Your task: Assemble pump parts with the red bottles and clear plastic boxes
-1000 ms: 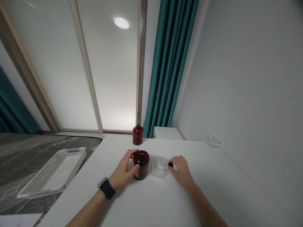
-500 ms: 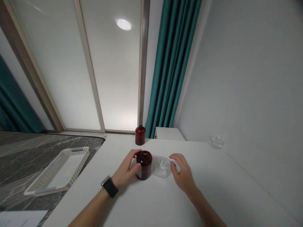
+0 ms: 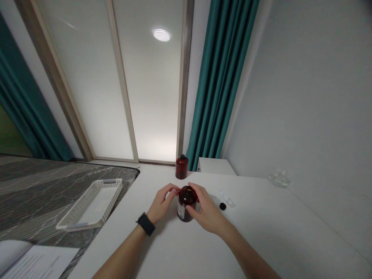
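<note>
A dark amber bottle point(image 3: 186, 198) with a white label stands on the white table, its neck uncapped. My right hand point(image 3: 207, 215) is wrapped round its right side, the thumb across the front. On the left, my left hand point(image 3: 162, 202) has thumb and fingertips drawn together beside the bottle's shoulder. Whether something small is between them I cannot make out. To the right of my right hand lie a small black cap point(image 3: 223, 206) and a faint clear piece point(image 3: 230, 200). A clear glass vessel point(image 3: 214, 199) is mostly hidden behind that hand.
A second amber bottle point(image 3: 181, 167) with a dark top stands at the table's far edge. Another clear glass object point(image 3: 279, 179) is at the back right by the wall. Left of the table are a white basket point(image 3: 109, 217) and an open book point(image 3: 43, 259).
My right hand has moved left from the clear vessel onto the amber bottle. My left hand has drawn off the bottle's side, its fingertips now together. The black cap has come into view.
</note>
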`<action>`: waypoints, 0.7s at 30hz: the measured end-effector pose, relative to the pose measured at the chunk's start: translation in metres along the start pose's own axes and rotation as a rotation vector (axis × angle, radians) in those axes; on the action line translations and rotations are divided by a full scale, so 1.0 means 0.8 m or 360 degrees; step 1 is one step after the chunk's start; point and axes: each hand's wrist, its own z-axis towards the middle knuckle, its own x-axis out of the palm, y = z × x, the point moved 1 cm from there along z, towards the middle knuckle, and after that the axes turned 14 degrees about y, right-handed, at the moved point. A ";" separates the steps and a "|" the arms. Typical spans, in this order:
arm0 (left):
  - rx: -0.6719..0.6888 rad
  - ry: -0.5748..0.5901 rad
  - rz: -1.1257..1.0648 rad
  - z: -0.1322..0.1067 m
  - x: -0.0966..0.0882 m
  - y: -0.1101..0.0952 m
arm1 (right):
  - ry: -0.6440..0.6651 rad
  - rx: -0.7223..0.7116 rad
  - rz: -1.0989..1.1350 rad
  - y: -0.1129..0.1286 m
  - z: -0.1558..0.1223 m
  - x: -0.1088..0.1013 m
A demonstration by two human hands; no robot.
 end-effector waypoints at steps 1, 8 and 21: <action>-0.0009 0.0019 -0.0008 0.000 0.000 -0.001 | -0.0003 -0.0006 -0.0004 0.002 0.001 0.000; 0.0047 0.0242 -0.0152 -0.003 0.003 -0.006 | -0.0113 0.0149 0.0094 0.007 -0.016 0.006; -0.0042 0.0157 -0.0140 -0.003 0.021 -0.004 | -0.0130 0.0194 0.0313 0.003 -0.069 0.023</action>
